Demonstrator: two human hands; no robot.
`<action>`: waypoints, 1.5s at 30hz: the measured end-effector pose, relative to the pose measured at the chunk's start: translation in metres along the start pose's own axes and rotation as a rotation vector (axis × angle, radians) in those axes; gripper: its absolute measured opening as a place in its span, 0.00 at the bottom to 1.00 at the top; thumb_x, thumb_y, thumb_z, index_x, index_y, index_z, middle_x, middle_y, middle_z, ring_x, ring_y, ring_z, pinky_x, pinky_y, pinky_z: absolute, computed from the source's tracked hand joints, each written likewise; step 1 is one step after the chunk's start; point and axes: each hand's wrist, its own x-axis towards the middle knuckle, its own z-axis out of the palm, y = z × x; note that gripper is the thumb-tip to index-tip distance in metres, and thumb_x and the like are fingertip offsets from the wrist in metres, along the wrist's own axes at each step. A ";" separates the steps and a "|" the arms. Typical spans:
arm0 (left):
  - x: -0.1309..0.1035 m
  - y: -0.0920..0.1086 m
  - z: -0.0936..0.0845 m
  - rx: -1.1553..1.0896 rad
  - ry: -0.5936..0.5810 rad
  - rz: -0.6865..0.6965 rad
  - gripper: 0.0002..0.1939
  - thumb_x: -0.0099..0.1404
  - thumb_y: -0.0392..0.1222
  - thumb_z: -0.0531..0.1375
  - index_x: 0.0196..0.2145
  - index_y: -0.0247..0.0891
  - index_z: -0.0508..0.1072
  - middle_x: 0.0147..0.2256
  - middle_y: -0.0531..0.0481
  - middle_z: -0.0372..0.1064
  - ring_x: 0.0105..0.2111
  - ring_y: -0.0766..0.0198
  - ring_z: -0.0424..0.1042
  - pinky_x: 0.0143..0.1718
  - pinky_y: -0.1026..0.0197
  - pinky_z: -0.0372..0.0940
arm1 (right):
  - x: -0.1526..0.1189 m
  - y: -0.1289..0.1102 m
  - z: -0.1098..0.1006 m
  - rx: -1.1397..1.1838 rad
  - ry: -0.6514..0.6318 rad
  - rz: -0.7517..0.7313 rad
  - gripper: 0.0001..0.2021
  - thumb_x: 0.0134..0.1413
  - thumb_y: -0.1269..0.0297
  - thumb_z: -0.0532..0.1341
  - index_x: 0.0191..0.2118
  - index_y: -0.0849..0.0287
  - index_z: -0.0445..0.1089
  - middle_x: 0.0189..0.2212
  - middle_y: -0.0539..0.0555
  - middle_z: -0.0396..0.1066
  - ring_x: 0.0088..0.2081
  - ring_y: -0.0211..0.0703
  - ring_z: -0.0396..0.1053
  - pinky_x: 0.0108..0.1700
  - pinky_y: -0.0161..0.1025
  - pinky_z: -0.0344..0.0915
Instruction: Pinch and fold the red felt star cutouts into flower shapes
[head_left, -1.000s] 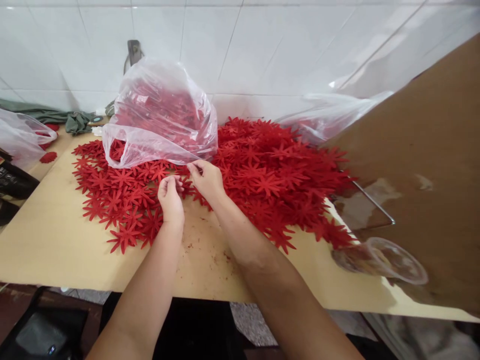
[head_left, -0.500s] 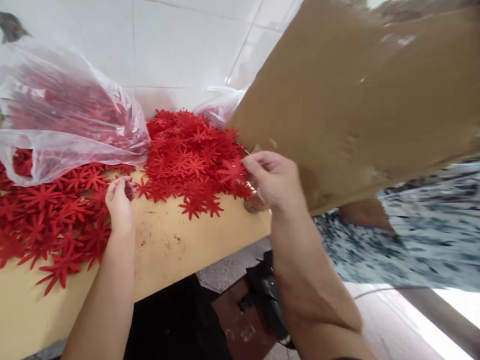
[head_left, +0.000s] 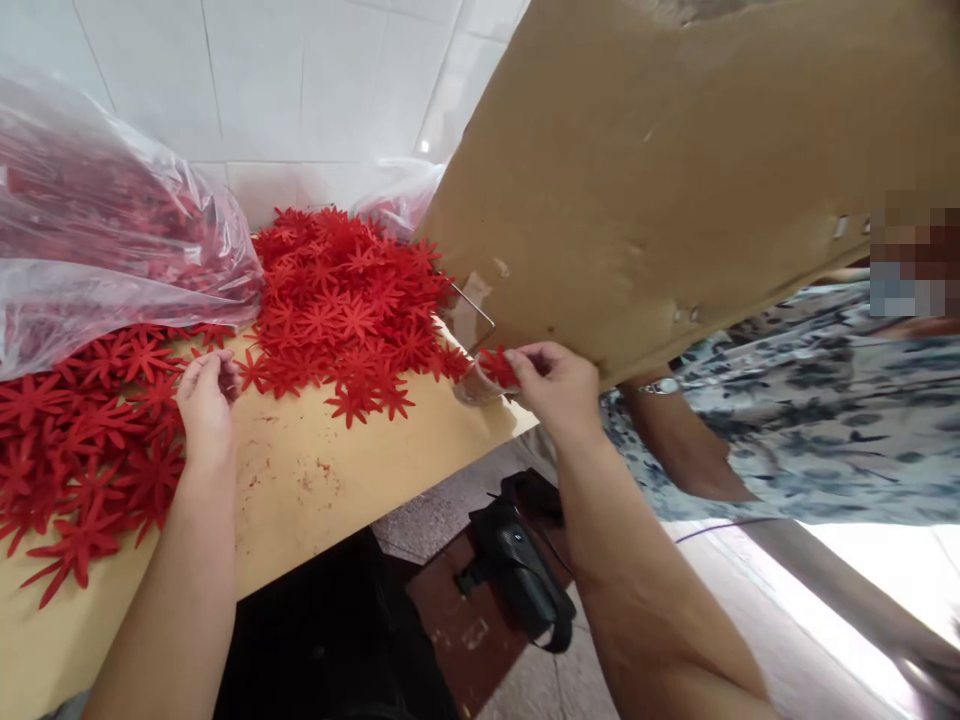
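Note:
My right hand [head_left: 562, 390] pinches a red flower-shaped cutout [head_left: 496, 366] with narrow petals, between thumb and fingers. That cutout is just above and beside a clear round item [head_left: 476, 387], maybe a tape roll, at the table's right end. A thin bent metal rod [head_left: 474, 304] sticks out behind it. My left hand [head_left: 206, 395] hovers over the table with its fingers curled together; whether anything is in them is hidden. Around it lie a loose heap of red cutouts [head_left: 97, 440] on the left and a thicker pile [head_left: 345, 305] in the middle.
A translucent plastic bag [head_left: 127, 220] of red pieces rests on the left heap, another bag [head_left: 405, 190] behind the pile. A large brown board [head_left: 675, 180] slants in at right, with a person in patterned clothing [head_left: 825, 430] beyond. A black bag [head_left: 525, 570] sits below the yellow table [head_left: 300, 520].
The view has swung right. My right hand has drawn away from the pile's edge, and the red cutout in it now shows apart from the pile. My left hand stays curled.

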 end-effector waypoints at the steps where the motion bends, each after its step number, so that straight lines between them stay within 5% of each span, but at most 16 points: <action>1: 0.000 0.000 0.000 0.003 -0.001 -0.003 0.06 0.48 0.40 0.58 0.24 0.35 0.68 0.20 0.56 0.62 0.17 0.76 0.60 0.18 0.72 0.55 | 0.000 0.002 0.001 -0.047 -0.026 -0.009 0.11 0.43 0.55 0.59 0.27 0.59 0.69 0.21 0.51 0.69 0.24 0.38 0.64 0.27 0.36 0.60; 15: -0.004 -0.004 0.005 0.057 -0.028 -0.029 0.06 0.48 0.40 0.57 0.24 0.35 0.68 0.20 0.55 0.62 0.17 0.75 0.60 0.18 0.71 0.54 | 0.008 0.002 -0.008 -0.216 -0.215 0.039 0.12 0.44 0.56 0.57 0.29 0.59 0.69 0.18 0.50 0.67 0.20 0.37 0.62 0.23 0.35 0.55; 24: -0.007 -0.004 0.006 0.073 -0.035 -0.038 0.04 0.49 0.38 0.56 0.23 0.35 0.68 0.19 0.56 0.62 0.17 0.75 0.60 0.18 0.71 0.53 | 0.005 -0.017 -0.016 -0.367 -0.155 -0.004 0.10 0.44 0.60 0.58 0.31 0.59 0.70 0.22 0.52 0.68 0.24 0.40 0.64 0.28 0.36 0.58; 35: -0.006 -0.005 0.006 0.101 -0.042 -0.033 0.06 0.48 0.40 0.57 0.24 0.35 0.69 0.20 0.55 0.62 0.17 0.75 0.60 0.18 0.72 0.54 | 0.019 -0.032 -0.011 -0.562 -0.454 0.004 0.03 0.40 0.64 0.60 0.23 0.57 0.70 0.14 0.49 0.66 0.17 0.37 0.61 0.22 0.35 0.53; 40: -0.006 -0.007 0.006 0.099 -0.060 -0.024 0.06 0.49 0.40 0.56 0.24 0.35 0.68 0.19 0.55 0.61 0.17 0.75 0.60 0.18 0.72 0.54 | 0.018 -0.033 -0.004 -0.637 -0.422 -0.079 0.04 0.38 0.66 0.59 0.23 0.57 0.71 0.16 0.51 0.68 0.19 0.38 0.62 0.22 0.35 0.52; 45: -0.006 -0.008 0.006 0.123 -0.082 -0.020 0.06 0.49 0.40 0.57 0.24 0.35 0.68 0.19 0.55 0.62 0.17 0.76 0.59 0.18 0.72 0.54 | 0.025 -0.030 -0.002 -0.638 -0.547 -0.084 0.04 0.37 0.66 0.59 0.21 0.57 0.71 0.13 0.49 0.66 0.16 0.36 0.60 0.21 0.34 0.51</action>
